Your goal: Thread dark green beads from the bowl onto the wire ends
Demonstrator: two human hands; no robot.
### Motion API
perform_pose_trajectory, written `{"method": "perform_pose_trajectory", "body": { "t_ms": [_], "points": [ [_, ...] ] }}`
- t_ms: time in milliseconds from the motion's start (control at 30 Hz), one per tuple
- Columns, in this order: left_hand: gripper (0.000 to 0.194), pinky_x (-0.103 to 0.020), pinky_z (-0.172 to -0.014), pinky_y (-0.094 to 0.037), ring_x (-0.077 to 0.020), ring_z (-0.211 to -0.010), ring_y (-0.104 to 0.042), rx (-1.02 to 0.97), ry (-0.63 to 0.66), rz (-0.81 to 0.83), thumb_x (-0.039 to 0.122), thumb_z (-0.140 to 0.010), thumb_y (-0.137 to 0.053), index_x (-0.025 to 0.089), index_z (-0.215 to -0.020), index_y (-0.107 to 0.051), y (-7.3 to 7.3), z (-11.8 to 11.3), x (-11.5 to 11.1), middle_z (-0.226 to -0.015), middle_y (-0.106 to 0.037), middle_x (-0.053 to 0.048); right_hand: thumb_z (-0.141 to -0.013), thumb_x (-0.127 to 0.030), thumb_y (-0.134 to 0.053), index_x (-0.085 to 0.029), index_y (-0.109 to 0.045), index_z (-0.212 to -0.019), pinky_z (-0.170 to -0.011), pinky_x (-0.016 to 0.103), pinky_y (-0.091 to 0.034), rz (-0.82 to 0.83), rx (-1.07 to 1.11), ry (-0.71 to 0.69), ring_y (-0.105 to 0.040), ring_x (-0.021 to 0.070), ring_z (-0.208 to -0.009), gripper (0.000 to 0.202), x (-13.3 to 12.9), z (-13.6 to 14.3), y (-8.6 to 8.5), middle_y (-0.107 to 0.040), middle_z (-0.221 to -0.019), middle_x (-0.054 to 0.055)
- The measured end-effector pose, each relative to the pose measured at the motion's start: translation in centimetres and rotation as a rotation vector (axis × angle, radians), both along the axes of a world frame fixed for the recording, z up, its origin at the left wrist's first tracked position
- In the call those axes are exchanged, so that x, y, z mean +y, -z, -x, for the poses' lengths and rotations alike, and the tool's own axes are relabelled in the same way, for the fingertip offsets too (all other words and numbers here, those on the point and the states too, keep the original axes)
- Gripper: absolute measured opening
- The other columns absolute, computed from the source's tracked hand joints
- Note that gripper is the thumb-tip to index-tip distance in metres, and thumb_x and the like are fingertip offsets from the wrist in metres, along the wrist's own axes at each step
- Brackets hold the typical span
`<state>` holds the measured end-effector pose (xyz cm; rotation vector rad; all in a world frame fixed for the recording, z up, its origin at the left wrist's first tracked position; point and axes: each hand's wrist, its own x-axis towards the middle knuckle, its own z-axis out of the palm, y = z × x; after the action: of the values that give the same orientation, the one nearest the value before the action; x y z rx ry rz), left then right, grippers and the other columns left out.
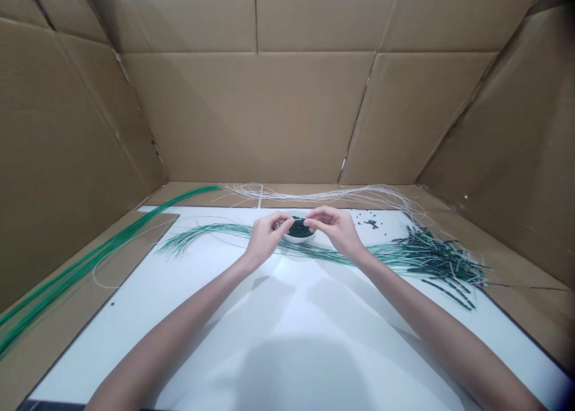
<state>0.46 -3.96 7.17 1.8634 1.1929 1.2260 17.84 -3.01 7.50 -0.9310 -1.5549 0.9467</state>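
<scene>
A white bowl filled with small dark green pieces stands near the back of the white board. My left hand is at the bowl's left edge, thumb and fingertips pinched together. On the right side of the bowl, my right hand is pinched the same way. Something thin and pale seems to run between the fingertips, too fine to make out. Beneath both hands a bundle of green wires crosses the board from left to right. Its right end is a pile of dark beaded strands.
Loose dark beads lie right of the bowl, and a single bead at the left. Long green strands extend along the left cardboard. White wires lie behind the board. Cardboard walls rise around.
</scene>
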Motion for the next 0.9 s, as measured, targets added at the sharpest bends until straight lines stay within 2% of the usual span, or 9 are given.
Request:
{"method": "perform_pose_trajectory", "body": {
  "t_ms": [67,233,367,500,667,900],
  "points": [
    [0.024,-0.021,-0.060,-0.040,-0.0113,-0.061,-0.052,-0.053,-0.001,0.025,0.036,-0.078,-0.049,0.014,-0.079,-0.060,0.0,0.1,0.1,-0.071,-0.062,-0.002,-0.059,-0.031,-0.071,-0.015,-0.066,-0.067,-0.060,0.029,-0.049,0.071,0.088,-0.026,-0.058,0.0123,-0.055,0.019,0.2,-0.1,0.1,-0.065,-0.061,0.002],
    [0.022,-0.022,-0.064,-0.042,-0.0126,-0.066,-0.055,-0.143,0.037,0.071,0.035,-0.075,-0.051,0.013,-0.076,-0.057,-0.7,0.0,-0.2,-0.071,-0.061,-0.003,-0.056,-0.029,-0.073,-0.017,-0.069,-0.078,-0.067,0.031,-0.049,0.241,0.245,-0.149,-0.061,0.0137,-0.065,0.025,0.5,-0.1,0.5,-0.069,-0.074,0.005],
    [0.023,-0.021,-0.061,-0.041,-0.0110,-0.063,-0.053,-0.165,0.024,0.062,0.035,-0.074,-0.054,0.013,-0.074,-0.058,-1.1,-0.2,-0.7,-0.070,-0.060,-0.002,-0.055,-0.027,-0.074,-0.017,-0.069,-0.075,-0.064,0.027,-0.048,0.314,0.322,-0.200,-0.059,0.0115,-0.064,0.022,0.2,0.2,0.4,-0.068,-0.073,0.004],
    [0.023,-0.019,-0.057,-0.039,-0.0092,-0.058,-0.050,-0.160,0.009,0.030,0.035,-0.074,-0.055,0.013,-0.073,-0.061,-1.3,-0.4,-1.0,-0.069,-0.061,-0.002,-0.056,-0.027,-0.074,-0.018,-0.068,-0.074,-0.060,0.024,-0.046,0.340,0.350,-0.221,-0.056,0.0084,-0.060,0.021,0.0,0.4,0.0,-0.067,-0.072,0.002],
    [0.024,-0.019,-0.048,-0.032,-0.0070,-0.049,-0.040,-0.103,-0.021,-0.020,0.036,-0.074,-0.056,0.014,-0.073,-0.064,-1.3,-0.5,-1.3,-0.064,-0.060,-0.001,-0.056,-0.029,-0.074,-0.018,-0.068,-0.073,-0.059,0.024,-0.045,0.338,0.340,-0.221,-0.055,0.0090,-0.061,0.021,0.0,0.5,0.1,-0.065,-0.069,0.001],
    [0.022,-0.019,-0.047,-0.030,-0.0065,-0.048,-0.037,-0.056,-0.048,-0.047,0.034,-0.073,-0.056,0.014,-0.073,-0.065,-1.3,-0.6,-1.4,-0.063,-0.060,0.000,-0.056,-0.030,-0.074,-0.019,-0.069,-0.073,-0.061,0.025,-0.046,0.330,0.320,-0.207,-0.056,0.0092,-0.059,0.021,0.1,0.4,0.5,-0.067,-0.071,0.002]
  ]
}}
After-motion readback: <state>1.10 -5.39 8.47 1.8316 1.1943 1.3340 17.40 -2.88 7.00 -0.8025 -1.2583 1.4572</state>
